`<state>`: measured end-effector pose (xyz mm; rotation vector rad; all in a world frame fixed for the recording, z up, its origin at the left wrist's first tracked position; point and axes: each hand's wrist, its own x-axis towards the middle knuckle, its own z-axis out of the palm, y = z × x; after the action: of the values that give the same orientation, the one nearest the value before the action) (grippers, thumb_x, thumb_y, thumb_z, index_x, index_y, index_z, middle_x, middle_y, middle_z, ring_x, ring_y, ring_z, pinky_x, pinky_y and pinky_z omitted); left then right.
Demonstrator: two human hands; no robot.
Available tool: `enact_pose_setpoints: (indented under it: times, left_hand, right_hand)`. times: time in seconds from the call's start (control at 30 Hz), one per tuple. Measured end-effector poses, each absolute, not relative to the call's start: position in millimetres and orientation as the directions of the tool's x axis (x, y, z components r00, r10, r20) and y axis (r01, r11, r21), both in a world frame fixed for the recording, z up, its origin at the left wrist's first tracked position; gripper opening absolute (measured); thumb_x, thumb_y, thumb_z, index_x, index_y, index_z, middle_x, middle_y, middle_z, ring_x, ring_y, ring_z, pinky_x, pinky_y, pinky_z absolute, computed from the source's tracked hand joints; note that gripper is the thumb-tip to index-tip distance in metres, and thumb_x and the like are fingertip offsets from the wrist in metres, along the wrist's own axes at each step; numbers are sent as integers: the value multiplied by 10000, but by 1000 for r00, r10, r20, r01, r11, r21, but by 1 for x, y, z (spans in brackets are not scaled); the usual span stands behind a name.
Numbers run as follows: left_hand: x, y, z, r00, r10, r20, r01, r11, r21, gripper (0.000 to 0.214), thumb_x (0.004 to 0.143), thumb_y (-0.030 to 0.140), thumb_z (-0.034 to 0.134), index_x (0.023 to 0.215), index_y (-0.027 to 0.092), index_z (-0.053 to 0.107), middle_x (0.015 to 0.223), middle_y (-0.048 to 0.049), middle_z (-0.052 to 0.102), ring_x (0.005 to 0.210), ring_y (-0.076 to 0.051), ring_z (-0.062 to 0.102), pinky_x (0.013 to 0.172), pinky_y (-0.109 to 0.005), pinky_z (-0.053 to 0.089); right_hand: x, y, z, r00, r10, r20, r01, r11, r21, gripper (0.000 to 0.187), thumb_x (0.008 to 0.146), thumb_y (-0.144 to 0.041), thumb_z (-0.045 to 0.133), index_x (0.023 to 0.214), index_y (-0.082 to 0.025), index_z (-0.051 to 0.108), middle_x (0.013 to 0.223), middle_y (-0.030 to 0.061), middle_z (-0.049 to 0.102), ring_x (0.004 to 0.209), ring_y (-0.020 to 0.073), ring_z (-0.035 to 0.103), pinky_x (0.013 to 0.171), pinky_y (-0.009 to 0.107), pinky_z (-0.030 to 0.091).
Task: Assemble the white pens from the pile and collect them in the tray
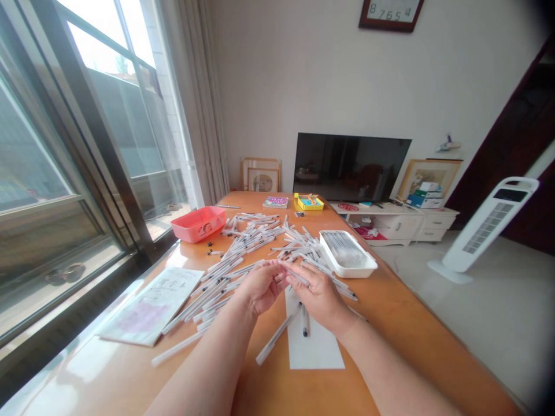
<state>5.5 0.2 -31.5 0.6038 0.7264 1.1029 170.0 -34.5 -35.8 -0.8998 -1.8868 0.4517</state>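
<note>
My left hand [261,287] and my right hand [319,293] meet over the middle of the table, fingertips together. Between them is a pale translucent pen [300,278], lying along my right fingers. My left fingers are closed at its far end; just what they pinch there is hidden. Under my hands lies a white sheet of paper [318,353], with a black-tipped pen [304,322] on it. Another clear pen [273,341] rests slantwise at the sheet's left edge. Many loose pens [243,248] are spread in a heap beyond and to the left of my hands.
A white box [370,267] of pens stands right of the heap, a red basket [195,231] on the left. Small black caps [210,245] lie near the basket. A notebook [150,306] is at left; a book [275,202] and yellow box [313,204] sit at the far end.
</note>
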Motion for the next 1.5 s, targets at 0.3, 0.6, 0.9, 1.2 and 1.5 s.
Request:
enact_pose_setpoints:
  times: [0.3,0.6,0.9,1.2,1.5]
  left_hand:
    - [-7,17,-45,-175,972,156,224,-116,968,277,778,378,695,955,175,632,789,-52,699,689,-163,629,645,-272,473]
    - [14,43,-42,66,989,133,880,-121,459,134,777,251,575,793,224,705,795,-64,721,764,-227,634,659,-295,408]
    - [36,71,-53,46,994,102,927,-80,367,78,721,268,672,767,205,674,843,-132,714,874,-301,647,761,-358,448]
    - [24,67,-45,107,991,78,920,-128,370,43,688,197,653,685,204,611,790,-118,683,828,-300,643,781,-382,445]
    - [-4,46,-22,100,995,2,768,-79,635,240,720,207,619,942,205,710,788,-48,702,716,-194,614,666,-289,444]
  right_hand:
    - [212,-5,-43,166,866,471,365,390,-845,377,988,-543,416,950,-200,567,915,68,723,642,159,646,650,291,503]
    - [228,7,-50,173,788,591,605,388,-695,270,953,-386,442,1088,-185,561,889,88,711,815,237,664,743,338,488]
    - [231,6,-48,150,776,613,677,371,-635,292,961,-340,435,1145,-178,593,1113,149,728,996,282,686,836,374,499]
    - [233,10,-49,171,773,610,660,370,-654,280,954,-358,461,1110,-183,613,1010,132,744,949,269,695,822,349,498]
    - [230,5,-45,137,801,583,599,402,-693,283,942,-343,476,1123,-190,630,1023,113,743,899,241,687,799,329,490]
